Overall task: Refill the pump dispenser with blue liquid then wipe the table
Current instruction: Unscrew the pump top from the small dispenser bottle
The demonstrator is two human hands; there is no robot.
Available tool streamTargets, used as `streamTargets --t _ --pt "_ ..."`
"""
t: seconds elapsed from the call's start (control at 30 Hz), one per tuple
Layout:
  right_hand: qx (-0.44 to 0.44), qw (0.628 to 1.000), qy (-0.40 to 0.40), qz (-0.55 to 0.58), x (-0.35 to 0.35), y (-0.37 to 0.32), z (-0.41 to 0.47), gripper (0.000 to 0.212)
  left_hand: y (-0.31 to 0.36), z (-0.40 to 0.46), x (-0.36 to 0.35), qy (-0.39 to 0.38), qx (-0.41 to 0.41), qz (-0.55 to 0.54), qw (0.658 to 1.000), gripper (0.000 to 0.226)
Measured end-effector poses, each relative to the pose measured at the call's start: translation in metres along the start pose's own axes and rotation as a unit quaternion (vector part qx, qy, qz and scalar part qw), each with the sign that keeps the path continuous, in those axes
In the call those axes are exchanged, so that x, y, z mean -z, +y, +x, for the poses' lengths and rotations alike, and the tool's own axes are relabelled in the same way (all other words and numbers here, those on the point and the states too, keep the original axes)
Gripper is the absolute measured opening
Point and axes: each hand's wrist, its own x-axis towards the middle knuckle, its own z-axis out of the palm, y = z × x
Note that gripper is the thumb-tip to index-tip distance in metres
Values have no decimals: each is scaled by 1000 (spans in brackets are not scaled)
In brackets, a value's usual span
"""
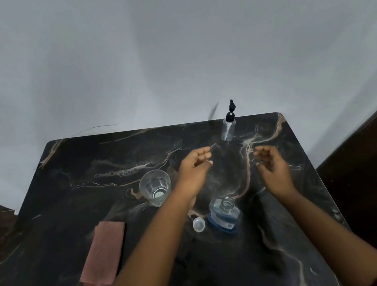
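A clear pump dispenser (228,128) with a black pump head stands upright at the table's far edge, and it looks empty. An uncapped bottle of blue liquid (224,213) stands nearer to me, its clear cap (198,224) lying just left of it. My left hand (193,171) hovers over the table between the glass and the dispenser, fingers loosely curled, holding nothing. My right hand (272,167) hovers to the right, fingers relaxed and empty. Both hands are short of the dispenser. A folded pink cloth (103,253) lies at the left.
A clear drinking glass (155,186) stands left of my left hand. The dark marble table (83,181) meets a pale wall at its far edge. Dark wooden furniture flanks the table on both sides.
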Motion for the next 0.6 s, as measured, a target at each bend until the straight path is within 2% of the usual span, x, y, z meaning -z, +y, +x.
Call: streamTargets --t 0.13,0.3,0.43,0.6 --pt "-26 998 -31 -47 -10 4 36 37 5 26 -9 -38 41 -14 998 40" --pt "-86 992 -58 -77 -22 18 77 37 1 69 -14 -33 80 6 996 41" --pt "-97 989 -68 -92 -29 26 107 48 -8 101 -19 -29 92 29 995 44" --pt "-103 987 -75 -99 -39 35 142 64 -16 142 -37 -69 91 60 992 64"
